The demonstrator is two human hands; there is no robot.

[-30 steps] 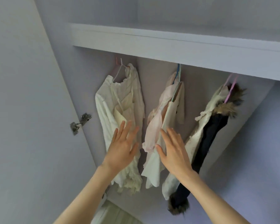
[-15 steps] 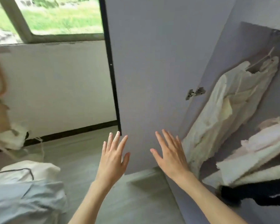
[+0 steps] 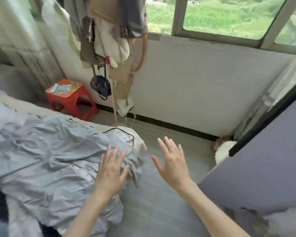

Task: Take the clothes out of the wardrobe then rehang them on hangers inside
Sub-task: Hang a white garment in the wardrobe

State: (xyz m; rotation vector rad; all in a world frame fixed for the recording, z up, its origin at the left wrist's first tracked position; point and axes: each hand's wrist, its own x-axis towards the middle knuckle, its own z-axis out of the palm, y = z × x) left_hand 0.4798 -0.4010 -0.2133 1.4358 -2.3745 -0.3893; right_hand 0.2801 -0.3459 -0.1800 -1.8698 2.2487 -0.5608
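Observation:
My left hand (image 3: pixel 112 170) is held out flat with spread fingers over the edge of the bed, holding nothing. My right hand (image 3: pixel 172 161) is also open with fingers spread, above the floor. The wardrobe's grey door (image 3: pixel 263 168) stands open on the right. A bit of a white garment (image 3: pixel 287 221) shows at the lower right corner. The hanging clothes inside the wardrobe are out of view.
A bed with a crumpled pale-blue sheet (image 3: pixel 46 159) fills the left. A red plastic stool (image 3: pixel 70 98) stands by the wall. Bags and clothes (image 3: pixel 109 40) hang from a stand near the window (image 3: pixel 229 16). Grey floor tiles (image 3: pixel 161 211) lie between bed and wardrobe door.
The view has swung left, from the wardrobe interior past its open door to the bed and window. Both hands stay open and empty in front of me.

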